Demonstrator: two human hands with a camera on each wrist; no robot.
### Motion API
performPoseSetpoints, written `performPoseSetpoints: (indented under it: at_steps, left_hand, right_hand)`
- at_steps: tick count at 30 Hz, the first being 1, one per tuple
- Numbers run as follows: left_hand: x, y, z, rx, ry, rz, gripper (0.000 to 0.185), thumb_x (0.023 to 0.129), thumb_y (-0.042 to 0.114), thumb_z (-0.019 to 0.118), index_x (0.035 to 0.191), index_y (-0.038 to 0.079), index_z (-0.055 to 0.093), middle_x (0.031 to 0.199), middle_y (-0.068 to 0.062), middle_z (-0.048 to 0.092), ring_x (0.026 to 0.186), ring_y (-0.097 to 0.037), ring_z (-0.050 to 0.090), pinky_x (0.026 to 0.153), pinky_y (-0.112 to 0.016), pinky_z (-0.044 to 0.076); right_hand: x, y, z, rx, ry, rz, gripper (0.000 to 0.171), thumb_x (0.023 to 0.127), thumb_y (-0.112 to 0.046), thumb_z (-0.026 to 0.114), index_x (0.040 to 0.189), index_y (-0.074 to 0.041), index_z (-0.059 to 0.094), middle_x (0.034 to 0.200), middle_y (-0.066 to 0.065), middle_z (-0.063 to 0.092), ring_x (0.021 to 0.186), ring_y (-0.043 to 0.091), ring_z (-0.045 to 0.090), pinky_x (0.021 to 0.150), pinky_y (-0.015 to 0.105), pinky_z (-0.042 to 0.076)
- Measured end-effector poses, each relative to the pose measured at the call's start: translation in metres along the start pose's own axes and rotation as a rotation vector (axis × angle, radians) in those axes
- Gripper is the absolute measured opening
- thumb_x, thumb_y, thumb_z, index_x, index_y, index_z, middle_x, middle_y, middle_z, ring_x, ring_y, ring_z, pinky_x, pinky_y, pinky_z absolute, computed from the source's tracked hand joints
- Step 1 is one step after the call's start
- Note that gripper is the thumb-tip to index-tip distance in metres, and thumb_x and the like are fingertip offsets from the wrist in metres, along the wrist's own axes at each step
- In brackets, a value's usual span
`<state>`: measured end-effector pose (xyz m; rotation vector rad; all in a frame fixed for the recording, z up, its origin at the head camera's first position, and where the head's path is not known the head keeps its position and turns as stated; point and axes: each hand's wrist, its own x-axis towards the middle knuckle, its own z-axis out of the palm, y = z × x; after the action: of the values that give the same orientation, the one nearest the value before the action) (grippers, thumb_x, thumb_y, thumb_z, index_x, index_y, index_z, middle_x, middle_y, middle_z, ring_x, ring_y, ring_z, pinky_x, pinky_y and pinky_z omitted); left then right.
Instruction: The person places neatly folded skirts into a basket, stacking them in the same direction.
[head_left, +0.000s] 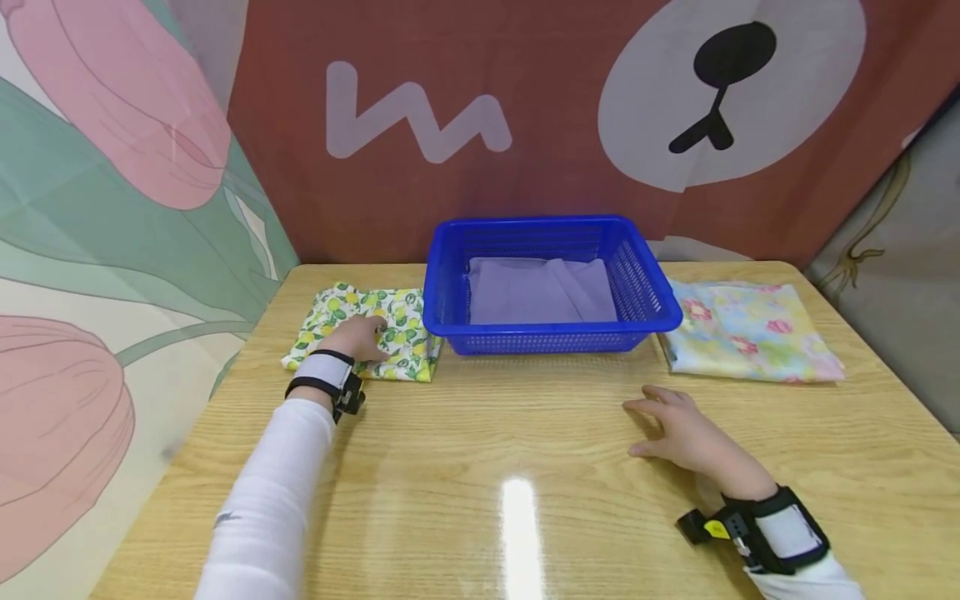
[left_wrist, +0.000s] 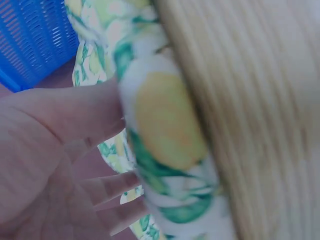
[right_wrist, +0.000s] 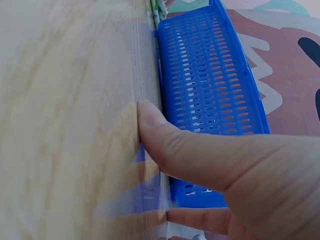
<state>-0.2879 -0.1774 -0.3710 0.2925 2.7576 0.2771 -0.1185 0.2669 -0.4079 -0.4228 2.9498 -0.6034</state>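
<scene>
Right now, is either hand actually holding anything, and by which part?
Left hand rests on the lemon-print cloth; grip unclear. Right hand lies flat, holding nothing.

The head view is bright and evenly lit, with soft, faint shadows under the blue basket and beside the two folded cloths. A white streak of glare from overhead light lies on the glossy surface near the bottom middle. Straight lines bow toward the frame edges, so the surface corners and the backdrop curve with wide-angle distortion; the middle is sharp. The left wrist view is dimmer and heavily smeared: the lemon-print cloth and the wood grain are out of focus, and the left hand looks shaded, purplish. The right wrist view is brighter; the basket wall reads fairly clearly, while the near thumb and wood are soft.
</scene>
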Motion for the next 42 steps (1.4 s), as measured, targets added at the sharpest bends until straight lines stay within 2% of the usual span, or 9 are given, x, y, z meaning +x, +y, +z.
performPoseSetpoints:
  at_steps: [8,13,17,20,23,30,34,39,42]
  left_hand:
    - [-0.024,0.003,0.002,0.057,-0.049,-0.005,0.055,0.08,0.023,0.075,0.126,0.004,0.05,0.125,-0.03,0.045,0.101,-0.036,0.052,0.083,-0.048,0.048]
    - [-0.035,0.006,0.008,0.108,-0.092,-0.013,0.074,0.08,0.02,0.074,0.143,0.007,0.036,0.14,-0.038,0.03,0.109,-0.045,0.052,0.089,-0.054,0.046]
    - [-0.045,0.01,0.013,0.119,-0.129,-0.044,0.09,0.079,0.021,0.074,0.151,0.013,0.021,0.145,-0.043,0.014,0.121,-0.057,0.039,0.093,-0.062,0.042]
    - [-0.052,0.011,0.018,0.135,-0.142,-0.073,0.091,0.08,0.025,0.074,0.152,0.019,0.019,0.144,-0.043,0.012,0.126,-0.062,0.027,0.092,-0.067,0.04]
    - [-0.058,0.01,0.022,0.138,-0.137,-0.08,0.088,0.082,0.029,0.073,0.152,0.023,0.021,0.144,-0.043,0.011,0.124,-0.063,0.028,0.087,-0.067,0.043]
    - [-0.07,0.009,0.025,0.087,-0.173,-0.028,0.09,0.081,0.029,0.074,0.152,0.017,0.02,0.146,-0.043,0.007,0.098,-0.045,0.059,0.081,-0.057,0.049]
    - [-0.079,0.015,0.029,0.129,-0.173,-0.004,0.093,0.08,0.033,0.075,0.152,0.015,0.019,0.144,-0.044,0.014,0.091,-0.037,0.062,0.081,-0.054,0.051]
    - [-0.095,0.027,0.037,0.139,-0.166,0.002,0.097,0.076,0.036,0.077,0.152,0.016,0.021,0.142,-0.042,0.022,0.068,-0.023,0.057,0.065,-0.041,0.053]
    - [-0.103,0.034,0.042,0.136,-0.157,-0.002,0.097,0.075,0.038,0.078,0.151,0.016,0.022,0.14,-0.041,0.026,0.063,-0.022,0.054,0.058,-0.035,0.05]
  right_hand:
    - [0.001,0.0,0.0,-0.005,0.003,0.0,0.062,0.071,-0.031,0.081,0.122,-0.001,0.061,0.13,0.038,0.044,0.117,0.06,0.037,0.091,0.068,0.036]
    - [0.001,0.001,0.001,-0.002,0.009,-0.006,0.062,0.071,-0.031,0.081,0.121,0.0,0.061,0.129,0.039,0.044,0.116,0.06,0.038,0.091,0.067,0.036]
    - [0.0,0.002,0.002,-0.004,0.019,-0.015,0.062,0.07,-0.03,0.081,0.12,0.0,0.061,0.128,0.039,0.045,0.115,0.059,0.039,0.091,0.067,0.037]
    - [0.0,0.002,0.001,-0.006,0.023,-0.021,0.062,0.07,-0.03,0.081,0.12,0.001,0.061,0.128,0.039,0.045,0.115,0.06,0.039,0.091,0.067,0.037]
    - [0.0,0.003,0.001,-0.009,0.029,-0.023,0.062,0.07,-0.029,0.081,0.12,0.001,0.061,0.128,0.039,0.045,0.115,0.06,0.039,0.091,0.067,0.037]
    - [0.0,0.003,0.002,-0.004,0.033,-0.023,0.062,0.07,-0.029,0.081,0.12,0.001,0.061,0.128,0.039,0.045,0.115,0.06,0.039,0.091,0.067,0.036]
    - [0.0,0.004,0.003,-0.003,0.03,-0.02,0.062,0.07,-0.031,0.081,0.12,0.001,0.061,0.128,0.039,0.045,0.115,0.06,0.039,0.091,0.067,0.036]
    - [0.0,0.003,0.003,-0.003,0.028,-0.023,0.062,0.07,-0.03,0.081,0.12,0.001,0.061,0.128,0.039,0.045,0.115,0.06,0.039,0.091,0.067,0.036]
    - [0.0,0.003,0.002,-0.005,0.028,-0.027,0.062,0.07,-0.03,0.081,0.12,0.001,0.061,0.128,0.039,0.045,0.115,0.06,0.039,0.091,0.067,0.037]
